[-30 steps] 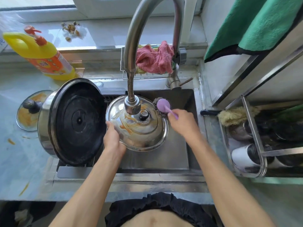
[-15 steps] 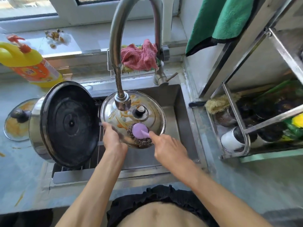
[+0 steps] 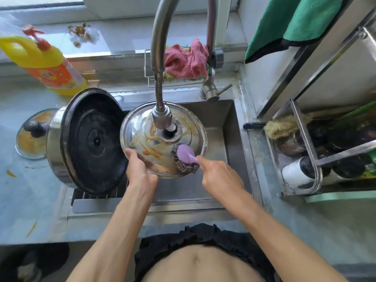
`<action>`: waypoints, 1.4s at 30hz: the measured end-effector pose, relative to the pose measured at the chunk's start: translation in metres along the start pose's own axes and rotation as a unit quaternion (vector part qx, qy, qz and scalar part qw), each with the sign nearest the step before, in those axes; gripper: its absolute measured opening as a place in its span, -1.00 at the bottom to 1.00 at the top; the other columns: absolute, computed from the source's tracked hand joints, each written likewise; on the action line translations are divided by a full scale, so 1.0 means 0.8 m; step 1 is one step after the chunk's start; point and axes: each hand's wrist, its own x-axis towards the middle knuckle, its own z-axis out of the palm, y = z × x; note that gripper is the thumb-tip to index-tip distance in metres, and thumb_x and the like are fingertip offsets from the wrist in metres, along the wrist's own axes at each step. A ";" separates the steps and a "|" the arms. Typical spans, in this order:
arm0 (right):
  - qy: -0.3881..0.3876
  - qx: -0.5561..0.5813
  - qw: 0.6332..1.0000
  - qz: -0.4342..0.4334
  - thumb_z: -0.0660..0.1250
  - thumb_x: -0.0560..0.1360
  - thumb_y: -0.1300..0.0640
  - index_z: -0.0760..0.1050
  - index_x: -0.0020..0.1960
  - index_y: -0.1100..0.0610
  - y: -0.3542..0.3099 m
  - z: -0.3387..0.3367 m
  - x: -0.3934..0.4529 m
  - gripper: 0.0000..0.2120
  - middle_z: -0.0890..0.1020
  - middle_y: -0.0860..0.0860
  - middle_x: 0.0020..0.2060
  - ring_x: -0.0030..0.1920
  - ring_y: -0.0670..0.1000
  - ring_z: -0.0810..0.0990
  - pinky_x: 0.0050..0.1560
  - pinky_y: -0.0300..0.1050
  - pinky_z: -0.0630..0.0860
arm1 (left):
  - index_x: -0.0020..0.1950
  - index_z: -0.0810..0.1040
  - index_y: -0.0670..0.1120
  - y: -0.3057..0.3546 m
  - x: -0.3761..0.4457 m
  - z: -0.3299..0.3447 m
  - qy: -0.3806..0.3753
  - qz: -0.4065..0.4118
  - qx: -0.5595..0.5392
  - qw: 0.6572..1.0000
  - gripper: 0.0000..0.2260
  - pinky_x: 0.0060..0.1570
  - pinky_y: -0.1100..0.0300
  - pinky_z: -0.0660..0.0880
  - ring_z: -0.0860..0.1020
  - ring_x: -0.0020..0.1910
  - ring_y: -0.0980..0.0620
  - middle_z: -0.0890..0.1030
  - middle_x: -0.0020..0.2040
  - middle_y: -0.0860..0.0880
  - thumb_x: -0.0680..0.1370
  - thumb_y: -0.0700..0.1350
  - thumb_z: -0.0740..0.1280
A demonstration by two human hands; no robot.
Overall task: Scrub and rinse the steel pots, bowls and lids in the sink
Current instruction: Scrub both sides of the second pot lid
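While the left hand (image 3: 140, 171) grips the near-left rim of a round steel lid with a black knob (image 3: 162, 139), the lid sits tilted over the steel sink (image 3: 227, 127), directly under the head of the tall curved steel faucet (image 3: 160, 117). Orange streaks of sauce smear the lid's shiny face. The right hand (image 3: 220, 176) curls round the handle of a lilac-backed steel-wool scrubber (image 3: 184, 157), with the forefinger stretched along the handle, and presses the wool pad on the lid's near-right part. To the left, a large steel pot with a blackened bottom (image 3: 91, 141) lies on its side across the sink's left edge, its base facing the lid. Beyond it, a second stained lid with a dark knob (image 3: 30, 137) rests on the table (image 3: 30, 190). A yellow detergent bottle (image 3: 46, 64) stands at the back left, and a pink cloth (image 3: 185, 60) lies in the wire rack behind the faucet.
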 end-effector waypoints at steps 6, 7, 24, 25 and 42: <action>-0.019 0.012 1.000 -0.009 0.10 0.55 0.30 0.29 0.42 -0.28 -0.008 0.002 -0.008 -0.40 0.61 0.11 -0.05 -0.22 0.18 0.50 -0.26 -0.05 0.32 | 0.03 0.60 0.01 0.004 -0.003 -0.006 0.004 -0.003 0.000 1.000 -0.72 0.13 -0.29 0.58 0.70 -0.05 -0.02 0.74 -0.22 0.05 0.61 0.20 0.30; -0.003 0.016 1.000 0.008 0.10 0.55 0.29 0.30 0.42 -0.27 -0.003 0.000 -0.003 -0.41 0.61 0.11 -0.03 -0.18 0.19 0.52 -0.24 -0.06 0.32 | 0.02 0.60 0.01 0.004 -0.002 -0.007 0.006 -0.004 -0.001 1.000 -0.72 0.12 -0.31 0.57 0.70 -0.05 -0.03 0.74 -0.22 0.04 0.61 0.20 0.30; 0.004 -0.029 0.999 0.017 0.09 0.53 0.33 0.23 0.48 -0.15 -0.009 0.010 -0.024 -0.39 0.50 0.08 -0.18 -0.19 0.18 0.48 -0.24 -0.01 0.33 | 0.05 0.59 0.02 0.005 -0.013 -0.009 0.025 0.006 -0.014 1.000 -0.69 0.07 -0.26 0.61 0.68 0.02 -0.07 0.72 -0.03 0.00 0.62 0.24 0.27; -0.009 -0.037 0.999 0.000 0.09 0.52 0.33 0.21 0.49 -0.18 -0.011 0.014 -0.030 -0.36 0.54 0.10 -0.14 -0.18 0.19 0.49 -0.24 -0.01 0.32 | 0.03 0.59 0.02 0.004 -0.015 -0.009 0.026 0.005 -0.014 1.000 -0.69 0.04 -0.24 0.62 0.68 0.01 -0.07 0.71 -0.03 0.00 0.62 0.24 0.27; 0.030 -0.074 0.996 -0.036 0.08 0.53 0.32 0.11 0.54 -0.17 -0.028 0.010 -0.034 -0.33 0.52 0.12 -0.06 -0.06 0.24 0.57 -0.21 0.02 0.34 | -0.03 0.62 -0.04 0.001 -0.027 -0.007 -0.067 0.091 0.115 0.987 -0.68 0.09 -0.03 0.63 0.69 -0.02 0.01 0.72 -0.10 0.01 0.63 0.19 0.29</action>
